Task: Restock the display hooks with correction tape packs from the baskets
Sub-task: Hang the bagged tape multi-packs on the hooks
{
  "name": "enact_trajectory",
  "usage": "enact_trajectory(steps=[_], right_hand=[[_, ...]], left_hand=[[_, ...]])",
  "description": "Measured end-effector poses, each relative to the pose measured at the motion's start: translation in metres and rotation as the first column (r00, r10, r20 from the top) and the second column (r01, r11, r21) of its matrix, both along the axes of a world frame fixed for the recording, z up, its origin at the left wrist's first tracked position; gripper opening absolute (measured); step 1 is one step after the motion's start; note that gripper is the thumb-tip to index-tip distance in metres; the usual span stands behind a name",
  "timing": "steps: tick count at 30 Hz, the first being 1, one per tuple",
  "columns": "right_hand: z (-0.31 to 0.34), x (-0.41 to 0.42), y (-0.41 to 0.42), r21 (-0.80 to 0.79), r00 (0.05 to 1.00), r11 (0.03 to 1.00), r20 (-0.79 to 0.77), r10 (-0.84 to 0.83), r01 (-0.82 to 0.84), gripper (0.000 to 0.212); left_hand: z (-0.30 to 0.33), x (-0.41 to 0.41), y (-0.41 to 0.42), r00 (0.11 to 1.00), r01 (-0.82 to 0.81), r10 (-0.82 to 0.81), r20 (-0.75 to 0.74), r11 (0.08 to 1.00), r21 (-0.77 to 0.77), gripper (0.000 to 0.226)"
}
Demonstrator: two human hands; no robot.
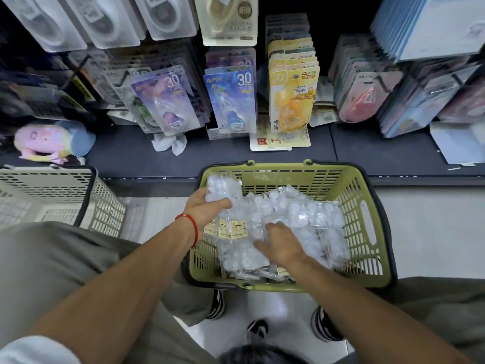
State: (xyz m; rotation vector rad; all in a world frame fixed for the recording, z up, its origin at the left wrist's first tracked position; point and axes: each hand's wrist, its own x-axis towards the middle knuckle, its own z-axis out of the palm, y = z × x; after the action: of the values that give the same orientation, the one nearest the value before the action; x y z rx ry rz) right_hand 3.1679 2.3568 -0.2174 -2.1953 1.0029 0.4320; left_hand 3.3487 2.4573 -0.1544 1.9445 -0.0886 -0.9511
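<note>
Reaching into the green basket (364,214), both hands worked among the clear correction tape packs (309,214) heaped inside it. The left hand (207,208) curled its fingers (223,203) round the top of one clear pack (223,187) standing against the basket's far-left corner. The right hand (280,245) lay palm down on the heap, its fingers (273,227) loosely spread and touching the packs beneath; whether they pinched any could not be told. Two baskets were in view, the second a beige basket (102,203) at the left. Above the dark shelf (367,151), carded tape packs (231,101) hung in rows.
</note>
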Motion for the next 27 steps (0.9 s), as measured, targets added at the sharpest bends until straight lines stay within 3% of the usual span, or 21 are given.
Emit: enact_trajectory(steps=[2, 4, 7, 11, 14, 15, 17, 19, 22, 24, 27], right_hand=[[-0.009, 0.003, 0.020, -0.101, 0.992, 0.988, -0.052, 0.111, -0.116, 0.061], [-0.014, 0.004, 0.028, -0.080, 0.998, 0.995, 0.038, 0.059, -0.056, 0.053], [-0.008, 0.005, 0.011, 0.089, 0.987, 0.989, 0.094, -0.128, 0.120, 0.049], [-0.001, 0.006, 0.011, 0.027, 0.999, 0.999, -0.029, 0.034, -0.033, 0.062], [-0.009, 0.007, 0.027, -0.086, 0.990, 0.990, -0.093, 0.102, -0.110, 0.069], [-0.011, 0.007, 0.027, -0.063, 0.997, 0.996, -0.051, 0.063, -0.066, 0.066], [-0.010, 0.008, 0.016, 0.113, 0.984, 0.980, 0.052, -0.168, 0.162, 0.055], [0.000, 0.005, 0.000, 0.322, 0.897, 0.869, 0.107, -0.429, 0.377, 0.038], [0.022, -0.004, -0.023, 0.428, 0.726, 0.747, 0.252, -0.639, 0.509, 0.020], [0.042, -0.004, -0.031, 0.375, 0.661, 0.783, 0.421, -0.621, 0.497, 0.022], [0.079, 0.006, -0.028, 0.212, 0.663, 0.913, 0.633, -0.400, 0.349, 0.025]], left_hand=[[0.002, 0.008, 0.004, 0.997, 0.018, -0.019, 0.075, 1.000, 0.023, 0.052], [0.007, 0.011, 0.008, 0.990, 0.013, -0.017, 0.139, 1.000, 0.027, 0.038], [0.014, 0.016, 0.014, 0.966, 0.050, -0.070, 0.250, 0.995, 0.088, 0.049], [0.019, 0.016, 0.012, 0.949, 0.070, -0.107, 0.297, 0.989, 0.134, 0.064], [0.023, 0.011, 0.008, 0.951, 0.072, -0.102, 0.291, 0.991, 0.114, 0.056], [0.022, 0.010, 0.008, 0.951, 0.075, -0.102, 0.293, 0.992, 0.103, 0.051], [0.023, 0.009, 0.010, 0.956, 0.061, -0.086, 0.281, 0.993, 0.096, 0.053], [0.024, 0.009, 0.012, 0.962, 0.032, -0.052, 0.266, 0.996, 0.080, 0.064], [0.027, 0.006, 0.011, 0.974, 0.007, -0.011, 0.225, 1.000, 0.021, 0.067], [0.033, -0.006, 0.005, 0.990, 0.017, -0.008, 0.137, 0.998, -0.062, 0.062], [0.049, -0.025, -0.013, 0.999, -0.008, -0.003, -0.048, 0.972, -0.235, 0.050]])
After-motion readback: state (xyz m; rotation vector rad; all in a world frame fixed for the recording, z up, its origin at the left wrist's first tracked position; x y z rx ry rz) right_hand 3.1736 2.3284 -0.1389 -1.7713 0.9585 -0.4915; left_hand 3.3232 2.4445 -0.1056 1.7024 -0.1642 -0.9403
